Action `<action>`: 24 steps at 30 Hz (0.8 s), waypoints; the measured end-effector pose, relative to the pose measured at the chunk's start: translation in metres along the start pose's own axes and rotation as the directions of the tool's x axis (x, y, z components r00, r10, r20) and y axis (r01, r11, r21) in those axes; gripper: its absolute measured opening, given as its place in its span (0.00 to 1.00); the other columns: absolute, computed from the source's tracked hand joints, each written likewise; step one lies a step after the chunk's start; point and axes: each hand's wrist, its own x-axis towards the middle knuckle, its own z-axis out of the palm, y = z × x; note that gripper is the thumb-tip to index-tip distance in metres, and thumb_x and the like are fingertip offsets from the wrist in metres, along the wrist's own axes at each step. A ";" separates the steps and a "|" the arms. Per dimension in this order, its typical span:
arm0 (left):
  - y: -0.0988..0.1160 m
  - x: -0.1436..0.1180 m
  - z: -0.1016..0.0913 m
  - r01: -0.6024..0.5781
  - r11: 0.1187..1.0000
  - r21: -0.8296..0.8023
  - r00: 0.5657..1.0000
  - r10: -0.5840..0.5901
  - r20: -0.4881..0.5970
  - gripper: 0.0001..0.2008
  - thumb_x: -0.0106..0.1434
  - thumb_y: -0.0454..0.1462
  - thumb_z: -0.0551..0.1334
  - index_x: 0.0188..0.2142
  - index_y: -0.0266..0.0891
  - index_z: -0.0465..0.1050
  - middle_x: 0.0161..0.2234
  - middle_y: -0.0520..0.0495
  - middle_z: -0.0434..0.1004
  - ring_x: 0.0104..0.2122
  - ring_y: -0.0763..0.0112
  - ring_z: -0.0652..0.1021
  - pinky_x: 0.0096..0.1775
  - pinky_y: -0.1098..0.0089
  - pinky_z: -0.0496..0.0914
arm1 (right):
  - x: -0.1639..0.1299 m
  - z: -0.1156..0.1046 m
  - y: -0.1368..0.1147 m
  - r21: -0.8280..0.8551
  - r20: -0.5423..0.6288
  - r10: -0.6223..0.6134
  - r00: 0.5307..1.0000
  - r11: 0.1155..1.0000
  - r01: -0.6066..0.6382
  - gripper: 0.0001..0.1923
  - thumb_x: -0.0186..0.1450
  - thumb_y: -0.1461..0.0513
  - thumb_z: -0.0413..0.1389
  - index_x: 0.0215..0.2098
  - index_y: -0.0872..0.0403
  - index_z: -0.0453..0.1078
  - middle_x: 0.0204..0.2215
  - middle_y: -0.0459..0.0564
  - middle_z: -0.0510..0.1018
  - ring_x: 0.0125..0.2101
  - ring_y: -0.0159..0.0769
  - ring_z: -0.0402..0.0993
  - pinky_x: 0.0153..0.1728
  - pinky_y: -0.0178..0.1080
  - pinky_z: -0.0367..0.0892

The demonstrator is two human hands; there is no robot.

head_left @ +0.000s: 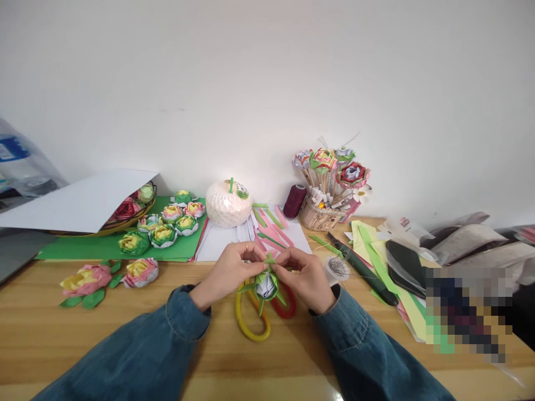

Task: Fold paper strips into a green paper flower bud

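— Pinching a paper flower (266, 285) between left hand (231, 273) and right hand (306, 277), fingertips pressed on its green petals, just above two scissor loops (252, 326).
— Any writing readable?
— None legible; too small.
— Counts?
— Beyond the grip, one spool (295, 201); far left of it, two loose flowers (86, 280).

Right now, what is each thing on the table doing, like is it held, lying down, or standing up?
Paper flower: held in both hands, half folded.
Left hand: pinching the flower.
Right hand: pinching the flower.
Scissors: lying flat under the hands.
Thread spool: standing upright.
Basket: upright, full of flowers on sticks.
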 end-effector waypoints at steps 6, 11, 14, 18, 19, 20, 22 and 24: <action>-0.001 0.002 0.000 -0.040 0.999 0.035 0.996 0.042 -0.080 0.04 0.49 0.34 0.62 0.26 0.34 0.70 0.23 0.52 0.71 0.25 0.76 0.70 0.30 0.73 0.64 | 0.005 -0.005 0.002 0.105 0.121 0.103 0.987 0.988 -0.116 0.08 0.54 0.60 0.58 0.30 0.57 0.69 0.26 0.47 0.74 0.27 0.30 0.70 0.30 0.34 0.66; 0.000 0.005 -0.004 0.036 0.998 -0.058 0.999 -0.034 0.027 0.05 0.47 0.32 0.63 0.26 0.35 0.69 0.23 0.53 0.71 0.25 0.76 0.70 0.30 0.73 0.64 | 0.007 -0.007 0.002 0.084 0.148 0.122 0.981 0.987 -0.135 0.07 0.54 0.60 0.57 0.25 0.57 0.68 0.24 0.45 0.74 0.24 0.28 0.68 0.27 0.32 0.65; -0.001 0.004 -0.004 0.018 1.000 0.004 1.000 -0.018 -0.015 0.03 0.47 0.32 0.62 0.24 0.35 0.69 0.22 0.52 0.71 0.24 0.76 0.70 0.30 0.73 0.64 | 0.005 -0.006 0.005 -0.019 0.120 0.060 0.991 0.998 -0.058 0.06 0.56 0.61 0.56 0.25 0.56 0.68 0.24 0.46 0.74 0.24 0.29 0.69 0.27 0.32 0.65; -0.002 0.001 -0.001 -0.091 0.975 0.202 0.982 0.122 -0.145 0.03 0.47 0.29 0.60 0.21 0.36 0.70 0.22 0.51 0.71 0.26 0.73 0.71 0.30 0.72 0.64 | 0.003 -0.004 0.009 -0.258 0.077 -0.111 0.991 0.958 0.127 0.04 0.56 0.67 0.53 0.28 0.55 0.69 0.27 0.47 0.77 0.29 0.33 0.72 0.33 0.35 0.66; -0.001 0.001 -0.001 -0.126 0.966 0.224 0.974 0.163 -0.157 0.04 0.46 0.28 0.59 0.20 0.36 0.71 0.23 0.51 0.71 0.26 0.73 0.71 0.31 0.72 0.64 | 0.003 -0.004 0.009 -0.306 0.073 -0.159 0.985 0.936 0.174 0.05 0.56 0.68 0.52 0.28 0.55 0.69 0.28 0.47 0.77 0.30 0.33 0.73 0.34 0.35 0.67; -0.001 0.000 -0.001 -0.156 0.963 0.220 0.970 0.192 -0.152 0.05 0.46 0.28 0.59 0.18 0.36 0.71 0.24 0.50 0.70 0.27 0.73 0.71 0.32 0.72 0.64 | 0.002 -0.005 0.009 -0.342 0.069 -0.208 0.976 0.914 0.219 0.06 0.56 0.68 0.52 0.29 0.55 0.69 0.29 0.48 0.77 0.31 0.33 0.73 0.35 0.36 0.67; 0.002 0.000 -0.001 -0.144 0.984 0.102 0.979 0.157 -0.129 0.05 0.47 0.28 0.59 0.20 0.37 0.73 0.25 0.50 0.70 0.29 0.73 0.72 0.33 0.72 0.64 | 0.000 -0.005 0.009 -0.382 0.058 -0.312 0.948 0.871 0.309 0.06 0.56 0.68 0.52 0.30 0.54 0.69 0.31 0.49 0.78 0.33 0.34 0.74 0.37 0.36 0.68; 0.003 0.000 -0.001 -0.020 0.994 -0.112 0.995 0.009 -0.099 0.06 0.50 0.32 0.59 0.28 0.38 0.74 0.26 0.51 0.70 0.29 0.73 0.72 0.30 0.73 0.64 | -0.001 -0.006 0.007 -0.413 0.046 -0.404 0.914 0.825 0.385 0.06 0.57 0.68 0.52 0.31 0.54 0.68 0.34 0.51 0.77 0.35 0.34 0.74 0.37 0.36 0.69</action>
